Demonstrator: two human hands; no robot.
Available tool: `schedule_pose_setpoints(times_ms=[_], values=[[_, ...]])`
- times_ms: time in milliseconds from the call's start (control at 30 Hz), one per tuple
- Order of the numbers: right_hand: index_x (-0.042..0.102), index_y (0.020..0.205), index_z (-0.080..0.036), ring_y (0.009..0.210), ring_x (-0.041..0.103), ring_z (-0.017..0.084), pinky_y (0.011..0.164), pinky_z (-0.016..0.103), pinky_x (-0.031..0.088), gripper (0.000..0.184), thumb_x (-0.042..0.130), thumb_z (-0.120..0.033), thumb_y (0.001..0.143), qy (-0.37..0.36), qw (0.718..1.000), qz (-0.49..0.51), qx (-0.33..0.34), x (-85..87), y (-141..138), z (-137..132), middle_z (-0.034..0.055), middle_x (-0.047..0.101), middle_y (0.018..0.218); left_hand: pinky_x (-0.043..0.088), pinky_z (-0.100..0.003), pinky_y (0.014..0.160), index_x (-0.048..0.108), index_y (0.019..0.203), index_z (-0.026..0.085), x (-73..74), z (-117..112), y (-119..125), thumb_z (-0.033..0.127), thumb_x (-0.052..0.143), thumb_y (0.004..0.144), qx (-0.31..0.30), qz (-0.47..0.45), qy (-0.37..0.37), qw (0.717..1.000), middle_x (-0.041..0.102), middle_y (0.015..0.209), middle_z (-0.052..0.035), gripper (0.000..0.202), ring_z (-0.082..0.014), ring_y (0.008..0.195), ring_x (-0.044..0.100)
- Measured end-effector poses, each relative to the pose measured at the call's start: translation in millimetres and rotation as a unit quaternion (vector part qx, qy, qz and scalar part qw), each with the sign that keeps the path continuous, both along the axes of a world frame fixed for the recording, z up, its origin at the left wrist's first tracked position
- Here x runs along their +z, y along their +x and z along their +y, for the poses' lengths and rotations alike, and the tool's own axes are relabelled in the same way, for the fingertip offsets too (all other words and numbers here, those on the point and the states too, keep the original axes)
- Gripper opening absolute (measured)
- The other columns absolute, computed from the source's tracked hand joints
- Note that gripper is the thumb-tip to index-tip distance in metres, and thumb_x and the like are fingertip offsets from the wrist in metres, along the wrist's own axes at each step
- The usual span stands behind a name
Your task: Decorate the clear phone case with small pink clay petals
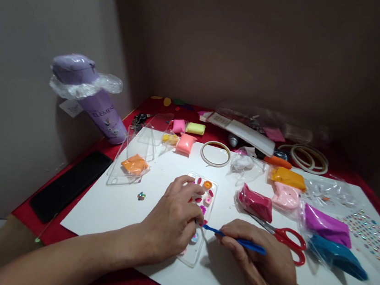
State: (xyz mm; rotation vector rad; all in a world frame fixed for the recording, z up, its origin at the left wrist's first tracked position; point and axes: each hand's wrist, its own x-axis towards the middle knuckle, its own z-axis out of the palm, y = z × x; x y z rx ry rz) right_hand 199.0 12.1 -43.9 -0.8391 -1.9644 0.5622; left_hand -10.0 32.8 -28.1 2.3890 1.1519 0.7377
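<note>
A clear phone case (193, 257) decorated with small clay flowers and petals in pink, orange and purple lies on the white sheet. Across its left side rests my left hand (178, 213), fingers bent and gripping it; what lies beneath the palm is hidden. My right hand (261, 262) is closed round a blue plastic modelling tool (248, 246). The tool's tip meets the case's right part, close by my left fingertips. An orange clay flower (208, 185) sits near the case's top edge. Red-handled scissors (290, 242) lie just beyond my right hand.
Several clay packets, such as a crimson one (255, 203) and a blue one (338, 257), lie right. Clear cases (116, 177) overlap at left beside a black phone (70, 188). Behind stand a purple tumbler (100, 108), a tape roll (215, 154) and a white-bladed cutter (251, 136).
</note>
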Motion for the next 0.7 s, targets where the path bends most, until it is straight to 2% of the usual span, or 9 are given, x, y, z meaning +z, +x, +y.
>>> schedule_pose_setpoints(times_ms=[700], values=[[0.061, 0.093, -0.019, 0.064, 0.061, 0.015, 0.057, 0.026, 0.050, 0.010, 0.055, -0.011, 0.090, -0.038, 0.999, -0.007, 0.027, -3.9, -1.1, 0.2, 0.0027, 0.066, 0.074, 0.040, -0.048, 0.098, 0.067, 0.073, 0.015, 0.0, -0.1, 1.1, -0.004, 0.050, 0.066, -0.002, -0.015, 0.001, 1.000, 0.056, 0.112, -0.0088, 0.026, -0.0291, 0.116, 0.038]])
